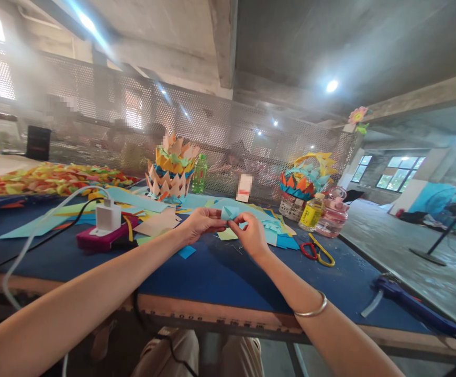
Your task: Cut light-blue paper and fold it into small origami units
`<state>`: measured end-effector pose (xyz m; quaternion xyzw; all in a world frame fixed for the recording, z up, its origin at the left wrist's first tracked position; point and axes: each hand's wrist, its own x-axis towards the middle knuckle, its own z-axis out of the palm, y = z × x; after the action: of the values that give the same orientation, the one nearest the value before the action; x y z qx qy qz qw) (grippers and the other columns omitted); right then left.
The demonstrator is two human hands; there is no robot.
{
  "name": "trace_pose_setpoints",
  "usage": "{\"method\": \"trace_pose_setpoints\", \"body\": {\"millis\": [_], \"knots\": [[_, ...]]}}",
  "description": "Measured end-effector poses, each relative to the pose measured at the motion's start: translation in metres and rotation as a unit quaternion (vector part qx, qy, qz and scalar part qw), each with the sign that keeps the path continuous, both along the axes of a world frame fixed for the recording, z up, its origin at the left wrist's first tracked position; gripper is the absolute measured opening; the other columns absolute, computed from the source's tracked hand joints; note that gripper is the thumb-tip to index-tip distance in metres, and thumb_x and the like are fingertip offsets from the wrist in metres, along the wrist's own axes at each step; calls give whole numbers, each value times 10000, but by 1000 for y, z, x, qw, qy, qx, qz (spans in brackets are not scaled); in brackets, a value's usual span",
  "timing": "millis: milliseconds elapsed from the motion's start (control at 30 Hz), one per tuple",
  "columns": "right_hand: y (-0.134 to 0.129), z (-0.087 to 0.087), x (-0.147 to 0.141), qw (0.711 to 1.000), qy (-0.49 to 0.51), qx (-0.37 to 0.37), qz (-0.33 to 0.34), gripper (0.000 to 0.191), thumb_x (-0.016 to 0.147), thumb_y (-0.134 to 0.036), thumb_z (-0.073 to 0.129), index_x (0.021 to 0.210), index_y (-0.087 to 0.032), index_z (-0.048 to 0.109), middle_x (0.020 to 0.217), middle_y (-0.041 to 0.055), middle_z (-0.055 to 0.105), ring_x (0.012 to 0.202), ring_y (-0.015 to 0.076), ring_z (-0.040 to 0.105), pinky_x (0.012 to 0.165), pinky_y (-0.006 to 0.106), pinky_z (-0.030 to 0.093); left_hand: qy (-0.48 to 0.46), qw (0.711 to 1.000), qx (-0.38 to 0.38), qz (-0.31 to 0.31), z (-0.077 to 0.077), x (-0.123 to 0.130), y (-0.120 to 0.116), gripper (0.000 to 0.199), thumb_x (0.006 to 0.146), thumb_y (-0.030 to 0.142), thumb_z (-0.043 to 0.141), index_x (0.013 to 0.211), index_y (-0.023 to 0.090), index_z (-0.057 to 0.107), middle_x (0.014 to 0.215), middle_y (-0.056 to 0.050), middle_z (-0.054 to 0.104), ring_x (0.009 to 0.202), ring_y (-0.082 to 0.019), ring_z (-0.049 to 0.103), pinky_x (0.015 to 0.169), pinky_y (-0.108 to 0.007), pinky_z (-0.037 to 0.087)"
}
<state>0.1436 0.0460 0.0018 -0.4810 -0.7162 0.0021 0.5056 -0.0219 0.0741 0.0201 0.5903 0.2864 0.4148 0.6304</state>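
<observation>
Between my two hands, above the blue tabletop, is a small folded piece of light blue paper (230, 212). My left hand (206, 221) pinches it from the left side. The fingertips of my right hand (248, 230) are closed on its lower right edge. Below and behind them lie coloured paper sheets, among them a pale pink sheet (157, 222) and light blue strips. A small blue paper square (187, 252) rests nearer to me. Just right of my right hand is a cluster of folded light blue paper pieces (273, 225).
Scissors (317, 250) with red and yellow handles lie at right, near a yellow-labelled bottle (311, 212) and a pink bottle (332, 214). A blue glue gun (412, 303) lies at the right edge. At left are a power strip (106, 235) with a charger and cables. Paper baskets (170, 170) stand behind.
</observation>
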Motion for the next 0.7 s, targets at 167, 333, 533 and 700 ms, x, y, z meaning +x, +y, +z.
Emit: {"method": "trace_pose_setpoints", "body": {"millis": [167, 333, 533, 700], "knots": [[-3, 1, -2, 1000, 11, -19, -1, 231, 750, -383, 561, 639, -181, 537, 667, 6, 591, 621, 131, 514, 570, 235, 382, 9, 1000, 5, 2, 0, 0, 0, 349, 523, 198, 779, 852, 131, 681, 811, -34, 690, 719, -113, 623, 745, -239, 482], [-7, 3, -4, 999, 26, -28, 12, 229, 751, -387, 547, 654, -180, 527, 656, 6, 588, 596, 126, 519, 561, 237, 386, 14, 1000, 15, 19, 3, 0, -2, 371, 508, 203, 778, 859, 132, 682, 802, -35, 695, 712, -123, 628, 752, -260, 484], [-7, 5, -6, 997, 70, -29, 27, 219, 709, -368, 587, 753, -194, 462, 605, -36, 518, 537, 108, 484, 536, 231, 379, 23, 999, 31, 24, 4, -1, -3, 342, 517, 207, 768, 845, 148, 692, 779, -24, 698, 697, -122, 628, 744, -262, 485], [-6, 5, -6, 992, 107, -44, 50, 295, 685, -311, 606, 869, -207, 401, 511, -91, 457, 458, 97, 421, 496, 220, 341, 21, 999, 32, 37, 4, 0, -3, 374, 497, 214, 779, 854, 145, 692, 807, -30, 700, 696, -130, 628, 718, -251, 487]]}}
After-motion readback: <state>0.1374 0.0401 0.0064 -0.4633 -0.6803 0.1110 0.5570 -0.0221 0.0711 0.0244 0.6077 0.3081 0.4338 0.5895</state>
